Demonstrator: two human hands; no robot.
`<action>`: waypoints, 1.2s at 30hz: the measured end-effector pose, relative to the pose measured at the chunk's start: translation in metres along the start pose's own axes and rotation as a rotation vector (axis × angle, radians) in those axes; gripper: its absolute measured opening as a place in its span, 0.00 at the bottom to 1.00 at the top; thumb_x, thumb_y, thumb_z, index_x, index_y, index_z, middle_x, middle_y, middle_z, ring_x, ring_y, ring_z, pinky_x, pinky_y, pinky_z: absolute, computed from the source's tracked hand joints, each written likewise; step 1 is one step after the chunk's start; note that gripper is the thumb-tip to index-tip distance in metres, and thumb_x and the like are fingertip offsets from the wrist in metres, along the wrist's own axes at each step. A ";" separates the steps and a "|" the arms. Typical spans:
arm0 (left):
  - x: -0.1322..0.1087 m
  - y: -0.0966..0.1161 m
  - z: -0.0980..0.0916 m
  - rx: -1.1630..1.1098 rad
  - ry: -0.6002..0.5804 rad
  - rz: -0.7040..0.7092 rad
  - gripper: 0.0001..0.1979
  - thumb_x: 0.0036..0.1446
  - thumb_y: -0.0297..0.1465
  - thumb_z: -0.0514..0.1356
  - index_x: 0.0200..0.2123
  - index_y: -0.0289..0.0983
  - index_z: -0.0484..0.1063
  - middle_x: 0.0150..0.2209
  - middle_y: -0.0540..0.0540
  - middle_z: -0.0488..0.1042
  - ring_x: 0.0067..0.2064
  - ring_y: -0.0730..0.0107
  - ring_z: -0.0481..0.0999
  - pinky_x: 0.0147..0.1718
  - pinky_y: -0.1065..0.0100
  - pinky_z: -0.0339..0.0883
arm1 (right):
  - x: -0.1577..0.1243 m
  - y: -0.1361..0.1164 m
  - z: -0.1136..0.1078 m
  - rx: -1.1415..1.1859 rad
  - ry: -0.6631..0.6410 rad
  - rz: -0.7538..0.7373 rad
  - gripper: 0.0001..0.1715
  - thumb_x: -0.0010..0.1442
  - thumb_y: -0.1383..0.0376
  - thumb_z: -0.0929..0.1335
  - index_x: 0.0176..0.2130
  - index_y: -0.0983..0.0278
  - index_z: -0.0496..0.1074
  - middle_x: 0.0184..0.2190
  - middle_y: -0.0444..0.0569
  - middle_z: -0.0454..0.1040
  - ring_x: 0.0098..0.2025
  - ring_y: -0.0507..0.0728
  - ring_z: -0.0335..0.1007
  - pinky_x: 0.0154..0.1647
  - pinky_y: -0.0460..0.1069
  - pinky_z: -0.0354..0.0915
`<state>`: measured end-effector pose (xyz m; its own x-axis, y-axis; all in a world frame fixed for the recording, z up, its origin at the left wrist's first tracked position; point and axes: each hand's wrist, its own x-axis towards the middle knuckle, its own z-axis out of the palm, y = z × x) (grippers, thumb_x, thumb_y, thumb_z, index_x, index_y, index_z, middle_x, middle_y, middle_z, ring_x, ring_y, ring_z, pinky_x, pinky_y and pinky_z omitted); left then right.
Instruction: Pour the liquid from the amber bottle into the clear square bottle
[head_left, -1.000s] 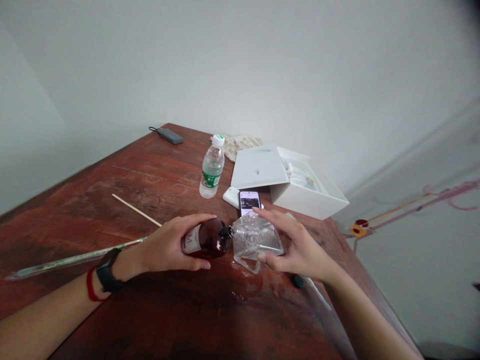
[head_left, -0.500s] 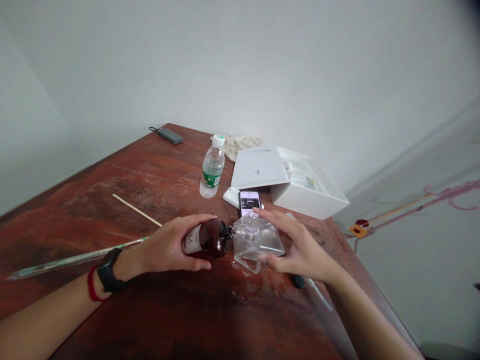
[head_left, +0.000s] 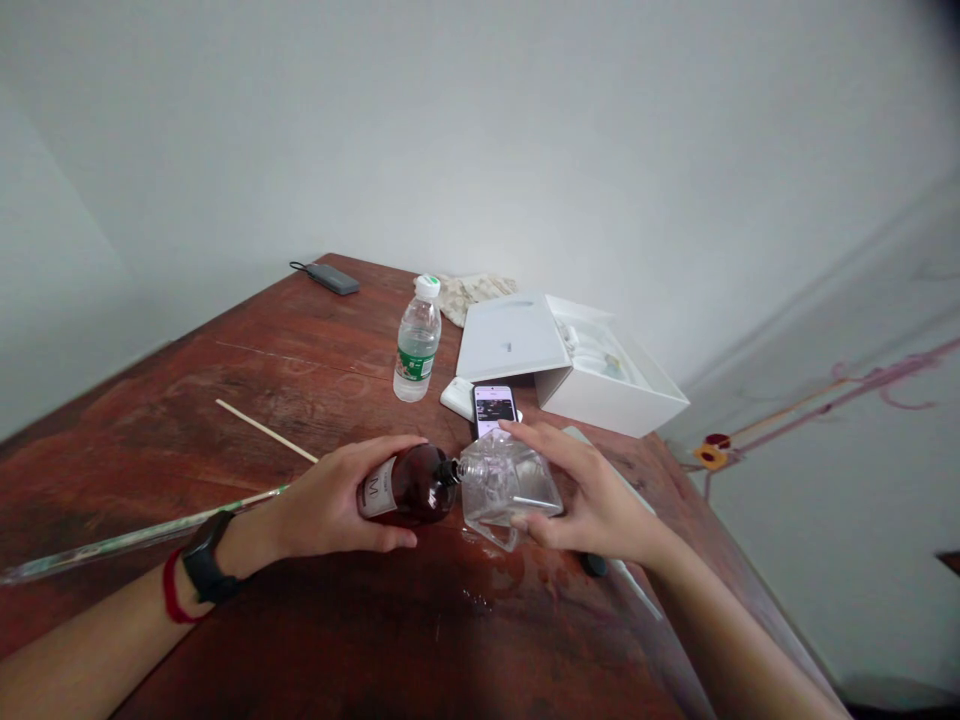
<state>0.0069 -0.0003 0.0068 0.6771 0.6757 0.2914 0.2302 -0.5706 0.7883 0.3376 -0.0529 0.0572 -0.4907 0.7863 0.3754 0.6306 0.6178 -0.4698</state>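
My left hand [head_left: 330, 500] is wrapped round a dark brown bottle [head_left: 409, 485] with a pale label, held on its side just above the wooden table [head_left: 247, 400]. The bottle's black neck meets the mouth of a clear square glass bottle [head_left: 504, 488], which my right hand [head_left: 592, 500] grips, tilted toward the brown one. A small wet patch [head_left: 487, 580] shines on the table below them. A black watch and a red band sit on my left wrist.
Behind the hands lie a phone [head_left: 493, 408] with a lit screen, a white case [head_left: 457, 397], a water bottle [head_left: 415, 340] and an open white box [head_left: 585, 365]. A thin stick [head_left: 264, 431] and a long wrapped rod [head_left: 142, 535] lie left. A grey power bank [head_left: 330, 278] sits far back.
Both hands and both bottles keep the same hold and pose. Only the view has shifted slightly, so everything sits a little lower and further left.
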 end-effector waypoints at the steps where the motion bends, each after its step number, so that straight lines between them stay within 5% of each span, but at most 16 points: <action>1: 0.000 0.000 0.000 -0.001 -0.001 -0.010 0.42 0.52 0.46 0.78 0.66 0.41 0.69 0.60 0.40 0.80 0.58 0.47 0.82 0.61 0.52 0.74 | 0.000 0.000 0.000 0.002 0.003 0.000 0.48 0.56 0.57 0.77 0.72 0.56 0.66 0.64 0.56 0.78 0.62 0.69 0.79 0.61 0.64 0.75; 36: -0.001 0.000 0.002 0.044 0.023 -0.010 0.45 0.50 0.47 0.78 0.67 0.41 0.68 0.61 0.41 0.79 0.58 0.45 0.81 0.59 0.51 0.73 | -0.003 -0.002 -0.003 -0.045 0.010 -0.051 0.47 0.57 0.59 0.76 0.71 0.55 0.65 0.63 0.55 0.79 0.60 0.67 0.80 0.60 0.62 0.77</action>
<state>0.0077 -0.0023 0.0051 0.6587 0.6916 0.2963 0.2678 -0.5835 0.7666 0.3395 -0.0561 0.0596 -0.5171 0.7538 0.4055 0.6317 0.6558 -0.4135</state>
